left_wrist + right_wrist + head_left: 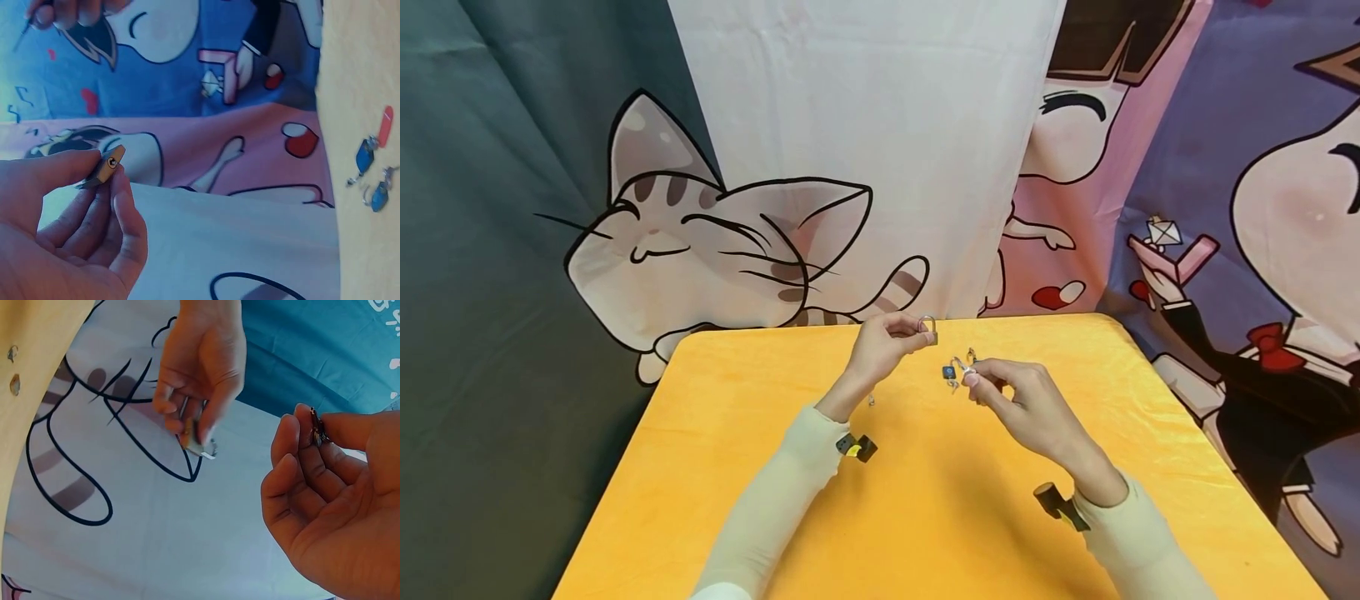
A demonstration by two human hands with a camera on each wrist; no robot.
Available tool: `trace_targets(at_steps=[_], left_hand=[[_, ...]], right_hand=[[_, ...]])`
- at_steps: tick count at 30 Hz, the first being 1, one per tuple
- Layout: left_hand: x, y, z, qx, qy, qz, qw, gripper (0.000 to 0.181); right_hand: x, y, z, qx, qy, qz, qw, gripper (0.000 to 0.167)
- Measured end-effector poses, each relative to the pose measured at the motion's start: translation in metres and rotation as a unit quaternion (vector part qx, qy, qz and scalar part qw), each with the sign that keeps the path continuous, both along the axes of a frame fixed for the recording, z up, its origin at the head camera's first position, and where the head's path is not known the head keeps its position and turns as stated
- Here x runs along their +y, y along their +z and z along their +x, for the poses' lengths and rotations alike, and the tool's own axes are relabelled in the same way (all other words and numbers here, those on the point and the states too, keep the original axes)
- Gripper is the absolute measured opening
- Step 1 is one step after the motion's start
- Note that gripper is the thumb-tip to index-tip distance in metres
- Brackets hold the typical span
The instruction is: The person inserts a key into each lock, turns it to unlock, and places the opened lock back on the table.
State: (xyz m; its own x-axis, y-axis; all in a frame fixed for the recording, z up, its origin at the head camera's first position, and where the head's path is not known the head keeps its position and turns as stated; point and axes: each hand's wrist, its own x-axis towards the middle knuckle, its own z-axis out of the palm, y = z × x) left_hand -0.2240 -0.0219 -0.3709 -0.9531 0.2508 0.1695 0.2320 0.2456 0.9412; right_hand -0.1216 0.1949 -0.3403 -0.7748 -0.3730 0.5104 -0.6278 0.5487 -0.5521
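Above the far part of the table, my left hand (pixel 882 348) pinches a small brass-coloured padlock (pixel 932 337) between thumb and fingers. Its shackle points up in the head view, and in the left wrist view the keyhole face (pixel 112 163) is turned outward. To the right and a little nearer, my right hand (pixel 1026 408) pinches small metal keys (pixel 319 434) between thumb and fingertips; how many is unclear. The keys and padlock are apart. Beyond the right fingertips lie a blue padlock (pixel 949 372) and another blue padlock (pixel 379 197), both with small metal pieces beside them.
A red strip (pixel 385 126) lies by the blue padlocks. Another small metal item (pixel 871 400) sits on the yellow table (pixel 895 517) beside the left wrist. Behind the far edge hangs a cartoon-printed curtain (pixel 865 125). Each wrist carries a small dark camera (pixel 1060 506).
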Motion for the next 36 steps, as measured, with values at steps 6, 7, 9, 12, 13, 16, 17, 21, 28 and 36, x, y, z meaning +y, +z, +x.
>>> trace_targets(at_steps=[6, 7, 9, 12, 13, 16, 17, 21, 28, 36], left_hand=[[-0.008, 0.011, 0.013, 0.030, -0.008, 0.041, 0.9987, 0.017], [-0.010, 0.013, 0.015, 0.035, -0.010, 0.053, 0.9979, 0.017], [-0.013, 0.015, 0.019, 0.037, -0.013, 0.078, 0.9962, 0.017], [-0.017, 0.018, 0.026, 0.034, -0.012, 0.119, 0.9922, 0.018], [-0.019, 0.019, 0.028, 0.033, -0.010, 0.131, 0.9908, 0.019], [-0.023, 0.021, 0.035, 0.032, -0.007, 0.163, 0.9861, 0.020], [-0.024, 0.022, 0.037, 0.031, -0.007, 0.174, 0.9843, 0.019], [-0.027, 0.026, 0.045, 0.015, -0.008, 0.226, 0.9739, 0.012], [-0.030, 0.031, 0.059, -0.019, -0.003, 0.304, 0.9525, 0.006], [-0.032, 0.034, 0.072, -0.067, -0.026, 0.410, 0.9092, 0.009]], right_hand=[[-0.004, 0.004, -0.005, 0.004, 0.003, -0.007, 1.0000, 0.014], [-0.005, 0.005, -0.006, 0.006, 0.004, -0.007, 0.9999, 0.014], [-0.006, 0.006, -0.008, 0.009, 0.008, -0.010, 0.9999, 0.014], [-0.010, 0.007, -0.009, 0.014, 0.014, -0.014, 0.9997, 0.013], [-0.012, 0.008, -0.010, 0.016, 0.016, -0.014, 0.9997, 0.013], [-0.017, 0.010, -0.010, 0.018, 0.020, -0.015, 0.9995, 0.011], [-0.019, 0.011, -0.010, 0.019, 0.022, -0.015, 0.9995, 0.011], [-0.026, 0.013, -0.010, 0.021, 0.032, -0.016, 0.9991, 0.010], [-0.036, 0.015, -0.009, 0.038, 0.045, -0.027, 0.9979, 0.009], [-0.048, 0.013, -0.008, 0.062, 0.067, -0.029, 0.9954, 0.009]])
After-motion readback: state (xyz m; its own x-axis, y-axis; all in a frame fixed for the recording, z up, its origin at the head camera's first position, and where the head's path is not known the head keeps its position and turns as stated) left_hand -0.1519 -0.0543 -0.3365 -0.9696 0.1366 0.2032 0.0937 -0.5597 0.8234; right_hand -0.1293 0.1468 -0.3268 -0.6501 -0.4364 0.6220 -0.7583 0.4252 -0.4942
